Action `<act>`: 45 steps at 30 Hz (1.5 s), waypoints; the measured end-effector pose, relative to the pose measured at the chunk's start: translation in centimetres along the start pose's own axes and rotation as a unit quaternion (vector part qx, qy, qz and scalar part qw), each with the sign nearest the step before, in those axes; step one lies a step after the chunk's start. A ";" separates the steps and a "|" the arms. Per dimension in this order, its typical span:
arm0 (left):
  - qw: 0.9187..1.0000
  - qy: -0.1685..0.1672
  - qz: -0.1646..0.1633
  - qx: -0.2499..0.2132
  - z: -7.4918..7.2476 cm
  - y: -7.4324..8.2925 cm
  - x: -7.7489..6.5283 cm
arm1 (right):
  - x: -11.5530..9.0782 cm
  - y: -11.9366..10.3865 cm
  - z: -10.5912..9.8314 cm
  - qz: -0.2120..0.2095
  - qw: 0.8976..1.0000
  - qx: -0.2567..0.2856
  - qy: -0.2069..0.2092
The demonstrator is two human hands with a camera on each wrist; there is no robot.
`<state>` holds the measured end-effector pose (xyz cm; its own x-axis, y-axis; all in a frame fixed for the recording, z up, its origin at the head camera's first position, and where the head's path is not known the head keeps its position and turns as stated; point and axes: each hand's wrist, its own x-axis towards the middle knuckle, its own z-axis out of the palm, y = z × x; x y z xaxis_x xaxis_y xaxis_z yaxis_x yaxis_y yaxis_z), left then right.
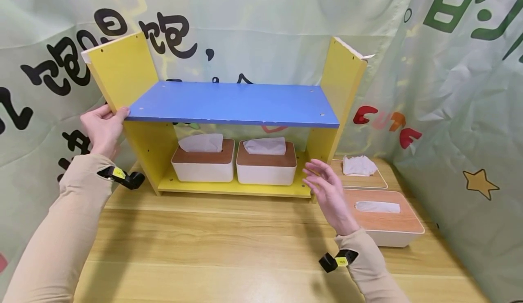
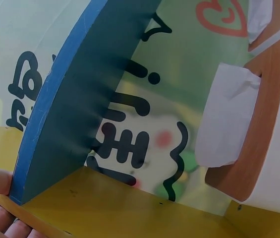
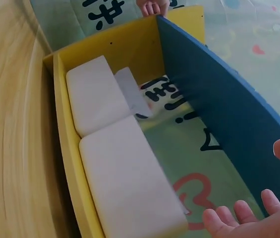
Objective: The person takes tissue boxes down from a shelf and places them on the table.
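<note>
A small shelf unit has yellow side panels (image 1: 122,71), a blue middle board (image 1: 241,103) and a yellow bottom board. My left hand (image 1: 104,128) grips the front edge of the left side panel where the blue board meets it, thumb on the board's corner. On the bottom board stand two white tissue boxes with brown lids, the left tissue box (image 1: 204,172) and the right tissue box (image 1: 266,175), a tissue sticking out of each. My right hand (image 1: 328,196) hovers before the shelf's lower right corner, fingers spread and slightly bent, holding nothing.
Right of the shelf, a larger tissue box (image 1: 392,237) with a wood-look lid stands on the wooden table (image 1: 212,248). Behind it is another wood-topped tissue box (image 1: 361,182). A printed cloth backdrop (image 1: 265,35) hangs close behind and along both sides.
</note>
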<state>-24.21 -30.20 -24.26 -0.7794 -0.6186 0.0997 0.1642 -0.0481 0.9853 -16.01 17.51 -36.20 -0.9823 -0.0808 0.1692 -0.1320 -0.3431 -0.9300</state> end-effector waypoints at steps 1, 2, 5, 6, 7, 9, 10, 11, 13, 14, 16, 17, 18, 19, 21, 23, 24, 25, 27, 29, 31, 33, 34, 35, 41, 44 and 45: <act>1.000 0.000 -0.001 0.001 0.0 0.0 0.0 | 0.1 0.2 0.0 0.001 1.000 0.002 0.004; 1.000 0.001 -0.001 0.008 0.0 0.0 -0.1 | 0.2 0.4 0.1 0.003 1.000 0.003 0.006; 1.000 0.001 0.001 0.015 0.0 0.0 -0.1 | 0.6 1.0 0.0 0.006 1.000 0.010 0.010; 1.000 0.001 0.001 0.017 0.1 0.0 -0.1 | 0.7 1.1 0.0 0.005 1.000 0.011 0.011; 1.000 0.000 0.002 0.019 0.1 0.0 0.0 | 0.8 1.3 0.0 0.006 1.000 0.009 0.011; 1.000 0.000 0.001 0.022 0.1 0.0 0.0 | 1.0 1.6 0.1 0.005 1.000 -0.003 0.010; 1.000 0.001 0.000 0.023 0.1 0.0 0.0 | 1.1 1.8 0.1 0.004 1.000 -0.010 0.010; 1.000 0.001 -0.002 0.022 0.1 0.0 0.0 | 1.3 2.0 0.1 0.003 1.000 -0.020 0.009; 1.000 0.003 -0.005 0.020 0.1 0.1 0.0 | 1.5 2.3 0.1 0.001 0.999 -0.040 0.008; 1.000 0.003 -0.006 0.019 0.1 0.1 0.0 | 1.6 2.5 0.1 0.000 0.999 -0.048 0.007; 1.000 0.003 -0.007 0.019 0.1 0.1 0.1 | 1.9 2.9 0.1 -0.002 0.998 -0.062 0.002; 1.000 0.003 -0.006 0.018 0.1 0.1 0.1 | 2.0 3.1 0.1 -0.003 0.998 -0.069 -0.001; 1.000 0.003 -0.006 0.018 0.1 0.1 0.1 | 2.1 3.2 0.1 -0.005 0.997 -0.075 -0.004; 1.000 0.003 -0.006 0.018 0.1 0.1 0.0 | 2.3 3.4 0.1 -0.007 0.997 -0.080 -0.008; 1.000 0.003 -0.004 0.019 0.1 0.0 0.0 | 2.6 3.8 0.0 -0.014 0.996 -0.088 -0.014; 1.000 0.002 -0.004 0.017 0.0 0.0 0.0 | 2.8 4.2 -0.1 -0.018 0.995 -0.094 -0.016; 1.000 0.002 -0.004 0.014 0.0 -0.1 0.0 | 2.9 4.3 -0.1 -0.019 0.995 -0.096 -0.016; 1.000 0.002 -0.004 0.014 0.0 -0.1 0.0 | 3.0 4.5 -0.2 -0.020 0.995 -0.098 -0.016; 1.000 0.001 -0.005 0.006 0.0 -0.1 0.0 | 3.3 4.8 -0.2 -0.022 0.994 -0.105 -0.016; 1.000 0.001 -0.006 -0.005 0.0 -0.1 0.0 | 3.6 5.0 -0.3 -0.022 0.994 -0.108 -0.014; 1.000 0.002 -0.005 -0.002 0.0 -0.1 0.0 | 3.9 5.3 -0.5 -0.024 0.993 -0.113 -0.017; 1.000 0.002 -0.005 -0.006 -0.1 -0.1 0.0 | 4.3 5.5 -0.6 -0.027 0.993 -0.117 -0.021; 1.000 0.002 -0.005 -0.006 -0.1 -0.1 0.0 | 4.4 5.6 -0.7 -0.027 0.992 -0.120 -0.022; 1.000 0.003 -0.004 -0.006 -0.1 -0.1 0.0 | 4.6 5.7 -0.7 -0.027 0.992 -0.123 -0.024; 1.000 0.001 -0.002 0.006 -0.1 -0.1 -0.1 | 5.8 6.4 -1.2 -0.027 0.990 -0.135 -0.030; 1.000 0.001 -0.002 0.000 -0.1 -0.1 -0.1 | 6.3 6.7 -1.5 -0.030 0.988 -0.151 -0.033; 1.000 0.001 -0.002 -0.004 0.0 -0.1 -0.1 | 6.6 6.8 -1.5 -0.031 0.987 -0.156 -0.033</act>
<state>-24.14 -30.19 -24.32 -0.7789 -0.6199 0.0948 0.1658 -0.0578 0.9845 -23.56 16.08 -41.92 -0.9613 -0.1336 0.2411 -0.2370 -0.0460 -0.9704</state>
